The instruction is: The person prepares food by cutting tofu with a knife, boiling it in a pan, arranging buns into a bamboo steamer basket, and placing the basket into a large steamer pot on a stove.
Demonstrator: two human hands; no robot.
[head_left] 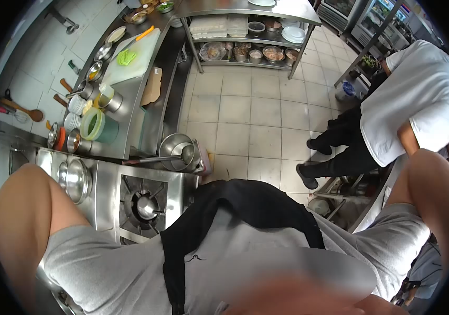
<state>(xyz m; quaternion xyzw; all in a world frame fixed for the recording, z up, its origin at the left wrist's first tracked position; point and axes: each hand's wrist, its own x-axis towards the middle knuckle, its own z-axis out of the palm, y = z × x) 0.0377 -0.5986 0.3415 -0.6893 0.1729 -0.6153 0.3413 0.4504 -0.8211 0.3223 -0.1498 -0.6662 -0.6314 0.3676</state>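
Neither of my hands shows. My left arm (22, 220) is bent at the left edge, its forearm running out of the frame beside the steel stove top. At the right edge my right arm (434, 194) is bent the same way, its lower part cut off. A black apron (256, 199) lies across my grey shirt (104, 262). Closest to my left arm are metal bowls (77, 181) and a gas burner (146, 205) with a ladle-like round metal piece at its centre. What my hands touch or hold is hidden.
A co-worker in a white shirt (408, 105) stands at the right. On the left counter are a cutting board (140, 58) with lettuce-like greens (126, 57), a knife (145, 33) and a green tub (98, 126). A large pot (180, 152) stands beyond the stove. A steel shelf table (245, 8) is at the back.
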